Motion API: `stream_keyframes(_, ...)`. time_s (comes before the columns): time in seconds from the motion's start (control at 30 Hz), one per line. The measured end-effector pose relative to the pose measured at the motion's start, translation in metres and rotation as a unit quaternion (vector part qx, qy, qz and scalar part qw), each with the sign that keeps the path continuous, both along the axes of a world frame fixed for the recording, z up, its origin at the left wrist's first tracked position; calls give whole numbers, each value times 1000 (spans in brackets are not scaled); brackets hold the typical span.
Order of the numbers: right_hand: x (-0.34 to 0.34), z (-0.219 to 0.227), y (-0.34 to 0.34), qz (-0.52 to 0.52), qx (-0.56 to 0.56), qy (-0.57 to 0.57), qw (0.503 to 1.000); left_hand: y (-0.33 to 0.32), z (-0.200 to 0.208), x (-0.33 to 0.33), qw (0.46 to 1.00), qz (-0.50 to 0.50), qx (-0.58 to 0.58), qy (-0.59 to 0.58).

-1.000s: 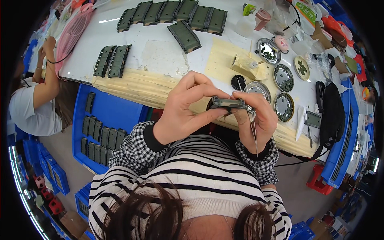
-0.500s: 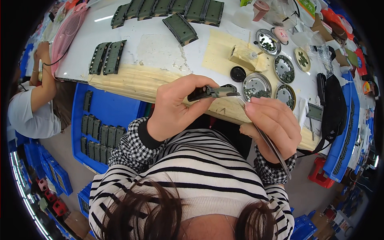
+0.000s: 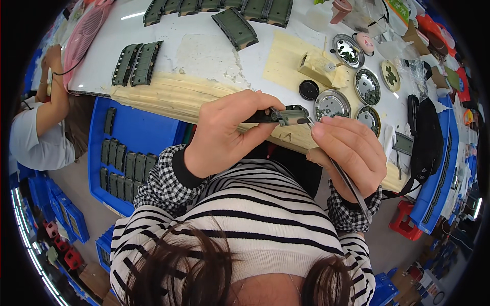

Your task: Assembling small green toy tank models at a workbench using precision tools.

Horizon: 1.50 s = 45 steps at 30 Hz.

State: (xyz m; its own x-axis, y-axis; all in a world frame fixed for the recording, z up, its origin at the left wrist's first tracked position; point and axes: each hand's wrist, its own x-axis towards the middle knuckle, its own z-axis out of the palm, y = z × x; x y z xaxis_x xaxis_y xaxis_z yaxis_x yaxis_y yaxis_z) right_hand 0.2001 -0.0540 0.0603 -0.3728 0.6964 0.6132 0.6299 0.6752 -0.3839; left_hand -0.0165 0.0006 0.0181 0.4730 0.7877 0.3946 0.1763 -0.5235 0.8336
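A: Going from the biggest down, what's there?
B: The white counter [image 3: 99, 66], across the upper part of the frame, with a beige front edge. Then a blue tray [image 3: 138, 130] at the left, holding dark green cases [image 3: 135, 166] in rows.
A: And the hands?
B: The left hand [image 3: 219, 135], near the middle, pinches something between thumb and fingers. The right hand [image 3: 352, 153], right of centre, has its fingers closed around a tool.
A: Holding what, exactly?
B: In the left, a camouflage-patterned piece [image 3: 293, 116], at the centre of the frame, in front of the counter's edge. In the right, slim metal tweezers [image 3: 352, 188], slanting up to the piece's right end; I can't tell whether the tips touch it.
A: Anything smaller?
B: A round silver dish [image 3: 332, 101] just beyond the right hand, then a black round lid [image 3: 309, 90] beside it.
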Motion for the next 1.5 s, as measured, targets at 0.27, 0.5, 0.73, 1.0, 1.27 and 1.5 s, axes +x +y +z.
stream_keyframes(0.27,2,-1,3,12,2,-18,1000,0,0,-1,1000,7,15,5)
stream_keyframes(0.5,-3,-1,1,1,-16,3,1000,-2,1,-3,1000,15,16,16)
stream_keyframes(0.73,-3,-3,2,12,6,-14,1000,-6,-9,0,999,30,19,-18)
stream_keyframes(1.0,-2,-3,3,14,12,-32,999,-9,-11,2,999,37,-23,-31)
stream_keyframes(1.27,-3,-6,5,-16,-15,51,998,-1,-14,3,966,-30,-221,-134)
stream_keyframes(1.5,11,-11,-6,-82,-44,196,976,3,-17,2,942,-75,-254,-204)
